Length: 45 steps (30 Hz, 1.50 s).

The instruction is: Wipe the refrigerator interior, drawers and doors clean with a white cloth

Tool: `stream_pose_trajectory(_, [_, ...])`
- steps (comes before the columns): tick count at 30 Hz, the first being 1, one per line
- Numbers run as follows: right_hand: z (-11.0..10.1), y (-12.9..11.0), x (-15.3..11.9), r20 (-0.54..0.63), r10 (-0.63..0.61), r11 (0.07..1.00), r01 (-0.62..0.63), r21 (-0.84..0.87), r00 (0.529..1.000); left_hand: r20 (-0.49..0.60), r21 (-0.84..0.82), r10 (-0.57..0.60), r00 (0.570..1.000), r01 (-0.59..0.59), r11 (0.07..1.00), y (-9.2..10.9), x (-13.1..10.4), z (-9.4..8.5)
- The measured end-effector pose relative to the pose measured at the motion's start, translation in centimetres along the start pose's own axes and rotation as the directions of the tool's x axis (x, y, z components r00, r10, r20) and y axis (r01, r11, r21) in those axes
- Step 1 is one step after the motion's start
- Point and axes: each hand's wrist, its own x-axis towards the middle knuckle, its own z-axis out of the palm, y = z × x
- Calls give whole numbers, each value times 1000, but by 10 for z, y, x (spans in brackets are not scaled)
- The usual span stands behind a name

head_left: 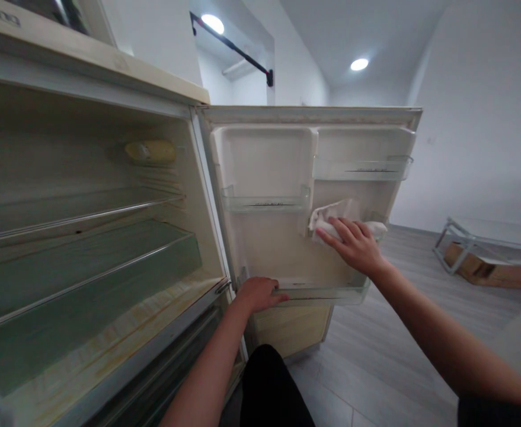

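Hand room on door liner (269,249) between left bin (264,204) and bottom bin (326,295); cloth (345,210) and right hand (352,242) block the right.

Two bare forearms reach forward — the left forearm (211,367) rising steeply from below, the right forearm (442,329) slanting in from the lower right. The left grip (259,294) sits lower, turned rightward at the wrist, its back uppermost and its fingers partly hidden. The right grip (353,242) is higher — closed, fingers bent, its back toward the camera. A black sleeve (491,413) covers part of the right arm, and a black-clad leg (274,391) shows between
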Motion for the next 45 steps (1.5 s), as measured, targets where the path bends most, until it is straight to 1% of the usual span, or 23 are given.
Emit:
stream_pose_trajectory(3, [3,27,-27,-120,64,997,-58,60,991,3,2,1,1000,-1,1000,3,1,-1])
stream_pose_trajectory(4, [4,31,-34,-185,143,987,-125,103,972,3,4,-4,1000,4,1000,4,2,-2])
stream_pose_trajectory(5, [7,31,-38,-257,251,964,-215,159,933,0,6,-11,1000,11,1000,6,3,-3])
stream_pose_trajectory(6, [10,26,-41,-330,376,922,-314,225,866,-4,7,-19,1000,19,1000,7,3,-4])
stream_pose_trajectory(7, [13,18,-42,-397,505,861,-413,298,766,-8,8,-25,1000,25,1000,8,4,-4])
stream_pose_trajectory(9, [24,-8,-39,-472,718,695,-565,445,511,-17,11,-29,999,29,1000,10,5,-4])
stream_pose_trajectory(11, [37,-41,-33,-476,832,537,-633,558,286,-15,16,-28,1000,28,999,10,6,-4])
stream_pose_trajectory(12, [44,-56,-31,-460,861,479,-650,590,216,-12,17,-28,1000,28,999,10,5,-3])
stream_pose_trajectory(13, [52,-68,-28,-431,882,440,-663,606,192,-9,18,-30,1000,30,999,10,5,-3])
stream_pose_trajectory(15, [65,-82,-24,-297,928,369,-680,634,226,-4,15,-36,999,36,999,10,4,-4])
stream_pose_trajectory(17, [74,-82,-21,-129,957,276,-682,678,259,4,5,-37,999,37,999,8,2,-4])
stream_pose_trajectory(18, [76,-77,-20,-67,965,226,-676,701,252,8,-2,-34,999,34,999,8,1,-5])
stream_pose_trajectory(21, [70,-56,-16,-2,988,88,-565,820,151,17,-23,-18,1000,19,1000,5,-2,-6])
stream_pose_trajectory(23, [59,-49,-12,46,995,-7,-410,912,84,17,-33,-12,1000,13,999,3,-4,-5])
stream_pose_trajectory(24, [53,-48,-9,78,995,-51,-330,943,68,17,-36,-11,1000,11,999,3,-5,-5])
stream_pose_trajectory(26, [42,-55,0,141,986,-116,-247,962,86,16,-35,-11,1000,11,999,2,-6,-5])
stream_pose_trajectory(27, [39,-62,6,171,978,-138,-244,960,120,14,-30,-13,1000,14,999,2,-7,-5])
stream_pose_trajectory(31, [43,-107,32,246,924,-159,-291,944,292,23,-18,-27,999,27,999,3,-6,-6])
stream_pose_trajectory(36, [65,-180,55,280,825,-64,-410,910,491,34,-8,-30,999,30,1000,5,-7,-6])
stream_pose_trajectory(38, [70,-203,69,306,751,20,-484,875,585,31,-3,-42,999,42,999,6,-9,-5])
stream_pose_trajectory(41, [74,-217,106,250,627,287,-516,807,738,35,-4,-51,998,51,999,6,-11,-5])
stream_pose_trajectory(43, [75,-214,137,201,555,468,-503,727,807,40,-12,-36,999,36,999,6,-10,-6])
stream_pose_trajectory(45, [74,-204,163,186,500,582,-487,651,846,59,-22,-36,998,37,999,6,-8,-7])
